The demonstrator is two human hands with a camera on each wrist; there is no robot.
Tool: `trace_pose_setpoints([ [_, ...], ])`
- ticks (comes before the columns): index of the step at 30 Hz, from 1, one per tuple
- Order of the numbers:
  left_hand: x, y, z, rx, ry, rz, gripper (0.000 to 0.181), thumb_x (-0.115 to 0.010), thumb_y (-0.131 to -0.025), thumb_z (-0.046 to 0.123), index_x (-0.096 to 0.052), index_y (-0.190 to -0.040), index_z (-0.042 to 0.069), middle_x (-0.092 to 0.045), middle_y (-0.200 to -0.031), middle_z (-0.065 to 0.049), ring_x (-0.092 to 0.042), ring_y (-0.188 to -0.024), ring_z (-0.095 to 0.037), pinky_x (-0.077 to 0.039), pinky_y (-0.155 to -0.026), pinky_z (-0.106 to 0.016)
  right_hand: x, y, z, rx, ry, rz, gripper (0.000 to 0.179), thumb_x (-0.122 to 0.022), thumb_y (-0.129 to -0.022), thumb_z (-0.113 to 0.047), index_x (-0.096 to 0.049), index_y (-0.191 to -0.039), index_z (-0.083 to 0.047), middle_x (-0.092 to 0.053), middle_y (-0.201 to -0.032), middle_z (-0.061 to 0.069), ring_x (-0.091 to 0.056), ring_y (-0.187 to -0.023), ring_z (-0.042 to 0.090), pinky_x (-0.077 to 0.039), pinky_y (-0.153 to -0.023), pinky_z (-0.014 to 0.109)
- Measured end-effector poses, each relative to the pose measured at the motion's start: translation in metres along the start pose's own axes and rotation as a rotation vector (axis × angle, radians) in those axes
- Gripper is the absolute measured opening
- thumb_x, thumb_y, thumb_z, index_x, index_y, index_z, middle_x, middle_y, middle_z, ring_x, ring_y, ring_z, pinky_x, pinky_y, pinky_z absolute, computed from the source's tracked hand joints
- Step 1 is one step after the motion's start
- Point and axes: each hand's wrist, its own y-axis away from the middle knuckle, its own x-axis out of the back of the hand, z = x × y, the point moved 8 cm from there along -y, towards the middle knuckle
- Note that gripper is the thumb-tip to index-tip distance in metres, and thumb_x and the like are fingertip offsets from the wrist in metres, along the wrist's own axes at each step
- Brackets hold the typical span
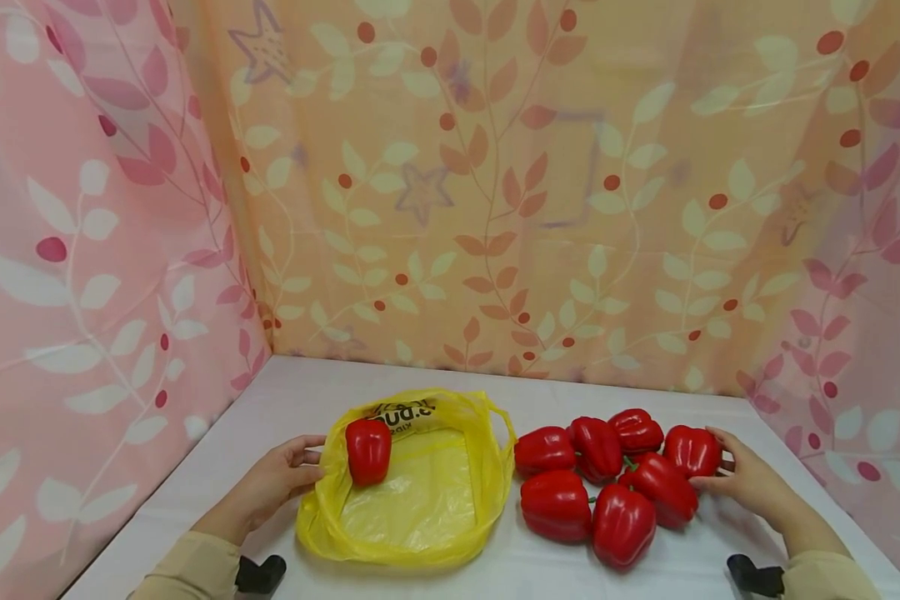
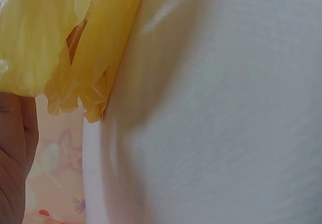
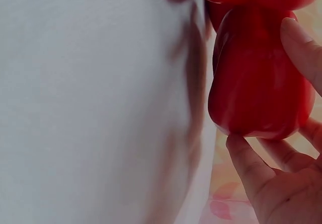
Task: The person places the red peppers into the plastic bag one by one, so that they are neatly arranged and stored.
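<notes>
A yellow plastic bag [image 1: 412, 546] lies spread open on the table, with one red bell pepper [image 1: 368, 452] inside at its left. My left hand [image 1: 277, 479] holds the bag's left edge. In the left wrist view, crumpled yellow plastic [image 2: 45, 38] hangs over that hand [image 2: 14, 158], and the fingertips are hidden. To the right of the bag, several red bell peppers [image 1: 555, 506] sit in a cluster. At its right end, my right hand [image 1: 742, 475] grips a bell pepper [image 1: 692, 451]. The right wrist view has thumb and fingers around this pepper [image 3: 259, 83].
A white cloth covers the table [image 1: 570, 575]. Floral curtains stand behind [image 1: 495, 292], on the left [image 1: 105, 333] and on the right [image 1: 862, 400]. Black straps [image 1: 261, 575] sit at both wrists. The other peppers crowd the gripped one on its left.
</notes>
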Motion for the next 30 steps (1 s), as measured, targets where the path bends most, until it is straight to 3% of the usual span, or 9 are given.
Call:
trace_pose_setpoints([
  [9,-0.001,0.002,0.004,-0.028,0.006,-0.034,0.058,-0.065,-0.083,0.011,-0.039,-0.134,0.001,-0.056,-0.107,-0.013,-0.058,-0.092,-0.02,-0.052,-0.081,-0.032,0.012,0.002,-0.004,0.024,-0.016,0.021,0.108,-0.073,-0.071,-0.044,-0.008,-0.142,0.004,-0.021,-0.133,0.038,-0.032,-0.112,0.058,-0.048,-0.079,0.056],
  [18,0.0,0.003,0.003,0.021,0.008,0.011,0.053,-0.065,-0.083,0.009,-0.044,-0.131,0.004,-0.056,-0.109,-0.013,-0.058,-0.091,-0.021,-0.052,-0.082,-0.034,0.024,0.005,-0.015,0.027,-0.022,0.031,0.108,-0.072,-0.074,-0.041,-0.003,-0.143,0.004,-0.019,-0.134,0.038,-0.028,-0.113,0.058,-0.047,-0.077,0.058],
  [30,0.0,0.003,0.002,0.024,0.001,0.011,0.051,-0.064,-0.084,0.008,-0.045,-0.131,0.004,-0.055,-0.111,-0.013,-0.058,-0.092,-0.021,-0.052,-0.082,-0.034,0.042,0.009,-0.047,0.142,-0.045,0.066,0.099,-0.072,-0.077,-0.029,-0.006,-0.143,0.001,-0.023,-0.132,0.038,-0.03,-0.111,0.06,-0.051,-0.073,0.055],
])
